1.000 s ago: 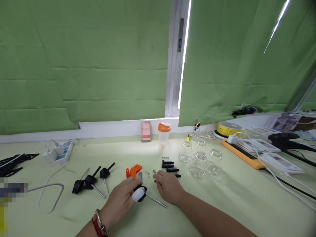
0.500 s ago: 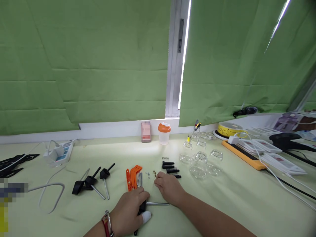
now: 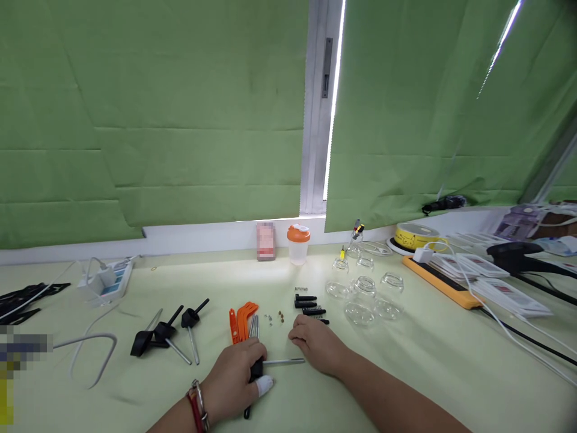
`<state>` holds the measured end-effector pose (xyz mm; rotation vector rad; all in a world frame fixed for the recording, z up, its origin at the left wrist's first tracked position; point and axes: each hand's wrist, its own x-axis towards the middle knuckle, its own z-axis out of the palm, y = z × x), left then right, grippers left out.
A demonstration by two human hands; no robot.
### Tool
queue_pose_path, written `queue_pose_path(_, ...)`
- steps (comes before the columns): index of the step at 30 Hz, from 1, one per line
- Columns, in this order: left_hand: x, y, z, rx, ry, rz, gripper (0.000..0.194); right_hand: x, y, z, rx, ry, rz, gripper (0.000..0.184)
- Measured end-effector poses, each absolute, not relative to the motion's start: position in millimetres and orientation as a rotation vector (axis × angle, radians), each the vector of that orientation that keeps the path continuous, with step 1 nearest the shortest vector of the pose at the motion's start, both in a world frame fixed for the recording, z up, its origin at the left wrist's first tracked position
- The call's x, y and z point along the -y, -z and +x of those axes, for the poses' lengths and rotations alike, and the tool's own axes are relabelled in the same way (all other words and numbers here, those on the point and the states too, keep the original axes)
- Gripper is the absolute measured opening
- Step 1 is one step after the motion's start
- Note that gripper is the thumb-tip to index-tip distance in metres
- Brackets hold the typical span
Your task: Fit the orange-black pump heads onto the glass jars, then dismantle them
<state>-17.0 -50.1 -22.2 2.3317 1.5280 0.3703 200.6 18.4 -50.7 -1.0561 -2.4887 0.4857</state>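
My left hand (image 3: 234,374), its thumb tip wrapped in white, is closed around a black part (image 3: 256,370) with a metal rod (image 3: 285,361) sticking out to the right. The fingers hide much of this part. My right hand (image 3: 321,346) hovers or rests just beyond the rod's tip, fingers pinched together; whatever is between them is hidden. Small brass-coloured pieces (image 3: 281,317) and tiny silvery pieces (image 3: 269,319) lie just ahead of the hands. Beyond my left fingers are orange plastic pieces (image 3: 246,319) and thin metal rods (image 3: 255,326). Black cylindrical pieces (image 3: 306,305) lie above my right hand.
Three similar black parts with rods (image 3: 165,332) lie on the left. Glass jars (image 3: 363,297) stand on the right, near an orange power strip (image 3: 439,281). An orange-lidded cup (image 3: 298,243) is at the back. A white cable (image 3: 112,343) loops at left.
My right hand has drawn slightly right, away from the brass-coloured pieces. My left hand and the black part have shifted a little up and left; the view has also moved slightly.
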Motion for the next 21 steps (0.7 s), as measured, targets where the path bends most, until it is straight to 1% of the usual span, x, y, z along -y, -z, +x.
queue_pose_path(3, 49, 23, -19, -1.529, -0.385, 2.319, 0.015, -15, 54, 207, 2.427, -0.603, -1.086, 0.023)
queue_pose_path(5, 48, 24, -20, -1.528, -0.397, 2.312, 0.015, -13, 58, 214, 2.305, -0.749, -1.120, 0.019)
queue_pose_path(8, 46, 25, -23, -1.501, -0.437, 2.310, 0.014, -13, 61, 219, 2.047, -1.057, -1.126, 0.024)
queue_pose_path(12, 45, 24, -29, -1.453, -0.550, 2.300, 0.014, -14, 59, 217, 1.738, -1.475, -0.969, 0.028)
queue_pose_path(14, 44, 22, -32, -1.452, -0.601, 2.288, 0.014, -15, 57, 216, 1.619, -1.619, -0.906, 0.029)
queue_pose_path(21, 39, 20, -36, -1.456, -0.636, 2.225, 0.013, -20, 58, 222, 1.454, -1.730, -0.964, 0.033)
